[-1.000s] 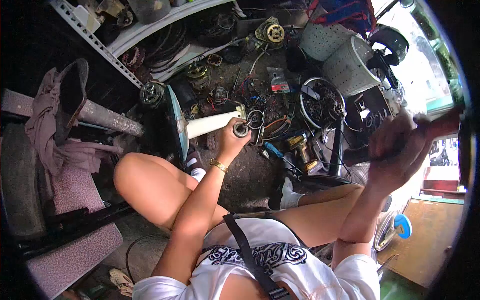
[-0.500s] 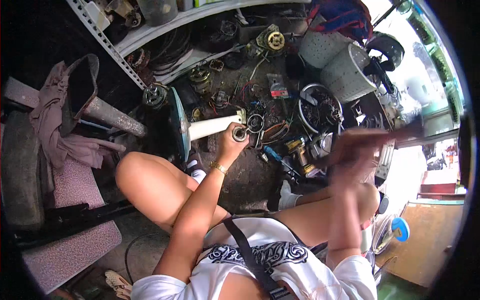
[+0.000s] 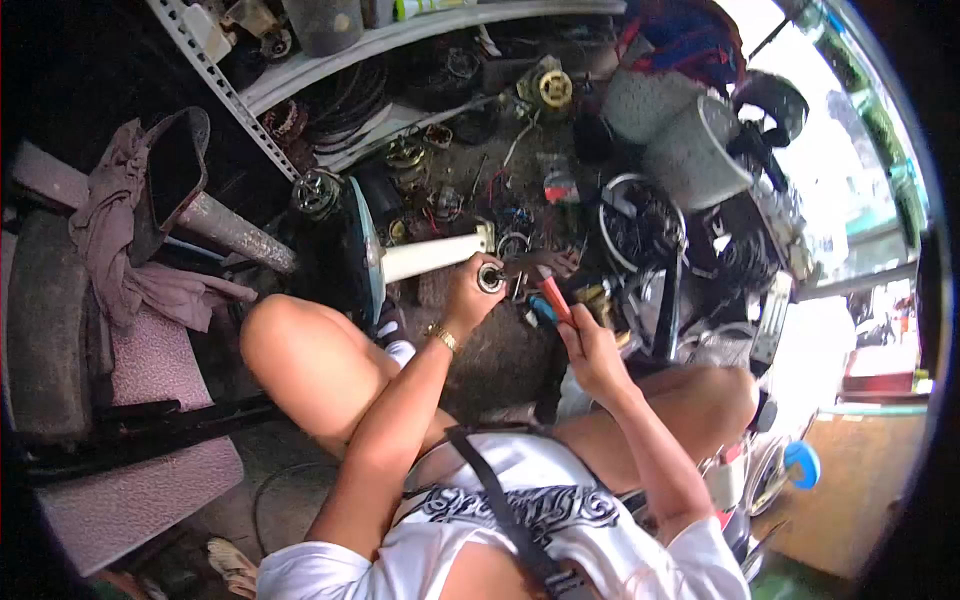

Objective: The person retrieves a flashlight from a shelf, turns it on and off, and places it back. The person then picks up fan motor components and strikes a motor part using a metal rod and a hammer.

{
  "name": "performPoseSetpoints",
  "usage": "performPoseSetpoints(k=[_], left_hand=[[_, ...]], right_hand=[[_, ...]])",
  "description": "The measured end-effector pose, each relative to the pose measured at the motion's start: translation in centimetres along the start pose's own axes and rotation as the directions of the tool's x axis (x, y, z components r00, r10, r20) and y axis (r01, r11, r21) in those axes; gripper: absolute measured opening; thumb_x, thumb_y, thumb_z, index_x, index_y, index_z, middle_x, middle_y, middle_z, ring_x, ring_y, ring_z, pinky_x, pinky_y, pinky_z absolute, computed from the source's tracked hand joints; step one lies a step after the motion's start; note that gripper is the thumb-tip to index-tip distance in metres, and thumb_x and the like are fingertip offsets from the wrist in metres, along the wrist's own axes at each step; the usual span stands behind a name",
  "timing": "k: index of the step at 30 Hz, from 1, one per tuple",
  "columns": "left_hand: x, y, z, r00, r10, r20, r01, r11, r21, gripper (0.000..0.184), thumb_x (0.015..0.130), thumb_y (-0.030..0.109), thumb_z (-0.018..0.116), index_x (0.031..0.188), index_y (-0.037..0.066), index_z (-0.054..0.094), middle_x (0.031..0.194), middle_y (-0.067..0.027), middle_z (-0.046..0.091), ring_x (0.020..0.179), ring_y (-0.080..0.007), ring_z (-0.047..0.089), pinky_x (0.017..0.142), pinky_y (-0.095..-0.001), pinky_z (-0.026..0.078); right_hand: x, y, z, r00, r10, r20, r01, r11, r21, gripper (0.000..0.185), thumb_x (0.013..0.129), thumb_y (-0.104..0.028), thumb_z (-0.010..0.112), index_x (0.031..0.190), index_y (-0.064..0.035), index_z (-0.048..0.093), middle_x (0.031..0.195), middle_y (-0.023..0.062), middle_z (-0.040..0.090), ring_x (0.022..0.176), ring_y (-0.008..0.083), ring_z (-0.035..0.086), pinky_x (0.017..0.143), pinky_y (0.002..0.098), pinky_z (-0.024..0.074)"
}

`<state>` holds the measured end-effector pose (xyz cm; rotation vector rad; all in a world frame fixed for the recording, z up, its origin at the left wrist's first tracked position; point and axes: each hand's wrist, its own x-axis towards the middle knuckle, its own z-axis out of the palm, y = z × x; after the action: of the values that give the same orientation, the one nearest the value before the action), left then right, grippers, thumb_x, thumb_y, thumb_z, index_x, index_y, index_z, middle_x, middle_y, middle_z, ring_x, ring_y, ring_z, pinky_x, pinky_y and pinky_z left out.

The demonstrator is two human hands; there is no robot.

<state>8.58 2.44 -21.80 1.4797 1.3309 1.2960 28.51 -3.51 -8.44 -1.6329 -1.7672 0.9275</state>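
My left hand [image 3: 472, 298], with a gold-coloured band at the wrist, is wrapped round a small cylindrical metal part [image 3: 490, 278] whose ring-shaped end faces up. It is close to the end of a cream-coloured post [image 3: 430, 260] fixed to a blue-edged base [image 3: 368, 250]. My right hand [image 3: 598, 358] is closed round the red handle [image 3: 556, 300] of a tool that points towards the metal part. The tool's far end is dark and blurred, so its kind does not show. A blue-handled tool [image 3: 542, 308] lies on the floor between my hands.
Several motors and loose wires lie beyond my hands, among them a motor with a brass-coloured face [image 3: 554, 90]. A round basin [image 3: 608, 235] of dark scraps stands to the right, near a perforated pale bucket [image 3: 700, 155]. Shelving [image 3: 400, 35] runs along the back.
My right hand has come down and left from a blurred, raised position at the right, bringing the red-handled tool near the metal part. My left hand has shifted slightly right.
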Motion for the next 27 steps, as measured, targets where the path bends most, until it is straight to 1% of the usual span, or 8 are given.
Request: performPoseSetpoints(k=[2,3,4,7,11,18,22,27], left_hand=[[-0.7,-0.6,-0.2,0.998,0.047,0.032,-0.049,0.997,0.063,0.029,0.067,0.006,0.072,0.091,0.006,0.055,0.089,-0.0055,0.061,0.090,-0.0193,0.060,0.075,-0.0284,0.045],[-0.4,-1.7,0.5,0.999,0.037,0.023,-0.038,0.997,0.072,0.029,0.067,0.005,0.071,0.090,0.006,0.055,0.088,-0.0059,0.060,0.088,-0.0179,0.059,0.075,-0.0281,0.045],[-1.3,-1.3,0.5,1.000,-0.008,0.014,0.007,0.999,0.046,0.027,0.067,0.004,0.071,0.089,0.005,0.055,0.083,-0.0070,0.061,0.082,-0.0177,0.061,0.071,-0.0282,0.046],[0.2,-1.3,0.7,0.998,0.053,-0.020,-0.054,0.997,-0.055,0.025,0.067,0.003,0.070,0.087,0.005,0.055,0.077,-0.0070,0.061,0.073,-0.0157,0.061,0.067,-0.0278,0.047],[0.5,1.0,-0.1,0.993,0.105,-0.050,-0.104,0.994,0.023,0.028,0.067,0.005,0.071,0.089,0.006,0.054,0.080,-0.0066,0.061,0.076,-0.0152,0.060,0.069,-0.0288,0.047],[-0.7,-1.0,-0.3,0.998,-0.063,-0.012,0.063,0.997,-0.036,0.029,0.066,0.004,0.071,0.089,0.005,0.055,0.080,-0.0038,0.059,0.076,-0.0127,0.057,0.072,-0.0270,0.045],[0.4,1.0,-1.3,0.999,-0.023,-0.033,0.022,0.999,-0.047,0.030,0.067,0.005,0.071,0.092,0.006,0.056,0.084,-0.0075,0.062,0.083,-0.0166,0.061,0.073,-0.0288,0.047],[-0.9,-1.2,-1.4,0.992,-0.082,-0.093,0.085,0.996,0.031,0.031,0.066,0.005,0.072,0.092,0.005,0.056,0.085,-0.0081,0.063,0.086,-0.0186,0.061,0.077,-0.0301,0.047]], right_hand=[[0.0,-0.3,-0.4,0.997,-0.050,0.064,0.056,0.994,-0.091,0.015,0.089,-0.018,0.048,0.090,-0.0033,0.046,0.070,0.0255,0.049,0.062,0.0425,0.048,0.055,0.0426,0.0404],[0.5,0.5,-2.0,0.991,-0.105,-0.084,0.093,0.986,-0.139,0.018,0.089,-0.017,0.046,0.099,-0.0046,0.054,0.080,0.0054,0.052,0.070,0.0129,0.045,0.063,0.0273,0.0396],[0.5,-4.3,-4.9,0.948,0.284,-0.141,-0.141,0.776,0.614,0.023,0.092,-0.025,0.041,0.093,-0.0060,0.054,0.077,0.0006,0.049,0.068,0.0087,0.043,0.062,0.0230,0.0382],[0.3,-4.9,-9.4,0.892,-0.196,-0.408,0.411,0.729,0.548,0.022,0.085,-0.027,0.055,0.091,-0.0062,0.051,0.066,0.0019,0.048,0.055,0.0130,0.043,0.051,0.0265,0.0370],[0.7,-1.5,0.2,0.987,-0.133,0.088,0.151,0.957,-0.247,0.021,0.084,-0.021,0.057,0.088,-0.0019,0.048,0.065,0.0187,0.052,0.059,0.0355,0.052,0.053,0.0383,0.0404],[1.3,-5.9,-8.8,0.904,-0.189,-0.384,0.389,0.737,0.552,0.016,0.089,-0.023,0.049,0.088,-0.0075,0.053,0.063,0.0027,0.050,0.052,0.0147,0.046,0.044,0.0228,0.0337],[1.0,0.8,-0.1,0.962,-0.185,-0.200,0.148,0.971,-0.188,0.014,0.088,-0.017,0.051,0.089,-0.0030,0.051,0.061,0.0142,0.054,0.058,0.0284,0.055,0.053,0.0356,0.0421],[1.3,-2.9,-3.8,0.950,-0.009,-0.311,0.112,0.942,0.315,0.024,0.090,-0.024,0.047,0.098,-0.0020,0.052,0.072,0.0084,0.053,0.064,0.0200,0.054,0.054,0.0298,0.0414]])
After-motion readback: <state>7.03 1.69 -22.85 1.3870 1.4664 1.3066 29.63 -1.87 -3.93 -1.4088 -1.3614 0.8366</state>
